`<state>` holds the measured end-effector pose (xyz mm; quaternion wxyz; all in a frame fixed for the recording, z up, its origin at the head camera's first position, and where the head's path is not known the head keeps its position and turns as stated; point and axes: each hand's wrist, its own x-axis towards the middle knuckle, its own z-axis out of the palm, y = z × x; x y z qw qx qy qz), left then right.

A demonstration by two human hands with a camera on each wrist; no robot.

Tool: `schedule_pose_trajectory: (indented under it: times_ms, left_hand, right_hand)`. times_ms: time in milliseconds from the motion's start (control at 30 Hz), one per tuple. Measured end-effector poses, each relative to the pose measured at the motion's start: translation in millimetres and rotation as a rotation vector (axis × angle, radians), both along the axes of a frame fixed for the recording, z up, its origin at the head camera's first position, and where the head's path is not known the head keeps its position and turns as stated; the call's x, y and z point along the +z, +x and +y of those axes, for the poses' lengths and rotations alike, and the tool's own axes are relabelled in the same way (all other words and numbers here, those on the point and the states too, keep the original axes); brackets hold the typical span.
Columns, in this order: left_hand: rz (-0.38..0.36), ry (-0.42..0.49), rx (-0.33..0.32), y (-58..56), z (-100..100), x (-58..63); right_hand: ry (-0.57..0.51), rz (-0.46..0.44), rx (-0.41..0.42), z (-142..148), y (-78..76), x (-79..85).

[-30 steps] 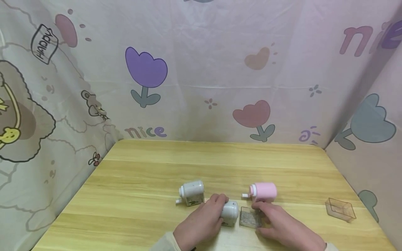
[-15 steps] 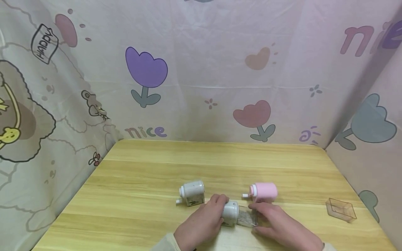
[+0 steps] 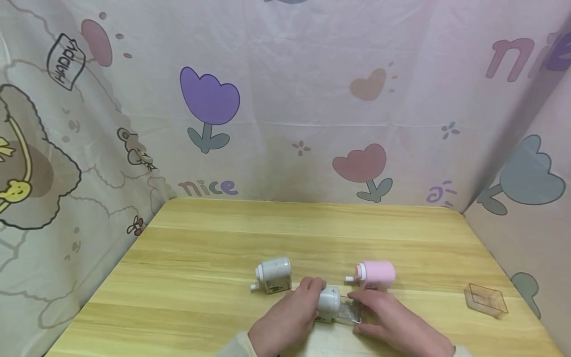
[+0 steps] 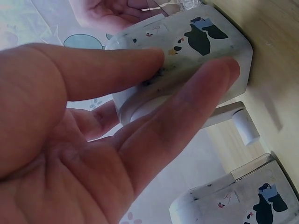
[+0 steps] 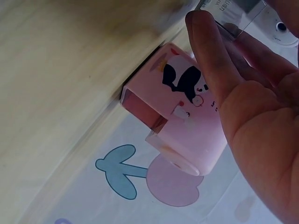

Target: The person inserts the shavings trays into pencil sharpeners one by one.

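Observation:
My left hand point(image 3: 287, 315) grips a white hand-crank pencil sharpener point(image 3: 329, 300) standing on the table. Panda-like printing marks the sharpener's side point(image 4: 201, 39) in the left wrist view, where its crank handle point(image 4: 245, 126) points down toward the tabletop. With fingertips and thumb, my right hand point(image 3: 392, 317) pinches a clear shavings drawer point(image 3: 349, 311) at its outer end. Greyish shavings show inside the drawer, whose other end is right at the sharpener's base. Behind my right hand stands a pink sharpener point(image 3: 379, 272), with an open slot in its base point(image 5: 145, 109).
Another white sharpener point(image 3: 275, 273) stands to the left, behind my left hand. At the right lies a small see-through brownish box point(image 3: 486, 300). A printed cloth point(image 3: 285, 99) hangs along the back and both sides of the wooden table point(image 3: 200, 238).
My right hand has moved left, bringing the shavings drawer from beside the white sharpener up to its base. My left hand has kept its grip on the sharpener.

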<state>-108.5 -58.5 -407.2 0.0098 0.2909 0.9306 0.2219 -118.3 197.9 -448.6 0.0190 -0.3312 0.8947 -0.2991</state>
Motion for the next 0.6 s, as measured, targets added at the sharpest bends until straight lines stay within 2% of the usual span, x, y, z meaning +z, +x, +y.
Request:
schedule_pose_trajectory:
  times_ms: [167, 367, 600]
  left_hand:
    - [-0.010, 0.008, -0.005, 0.0, -0.4, 0.3]
    - [0.027, 0.020, -0.024, -0.2, -1.1, -1.5]
    - [0.023, 0.003, -0.028, -0.8, -1.0, -2.1]
  right_hand:
    - [0.021, 0.008, -0.012, -2.8, -0.3, -0.6]
    - [0.032, 0.031, -0.030, -5.1, 0.1, -1.0]
    - [0.056, 0.012, -0.046, -5.9, 0.1, 0.0]
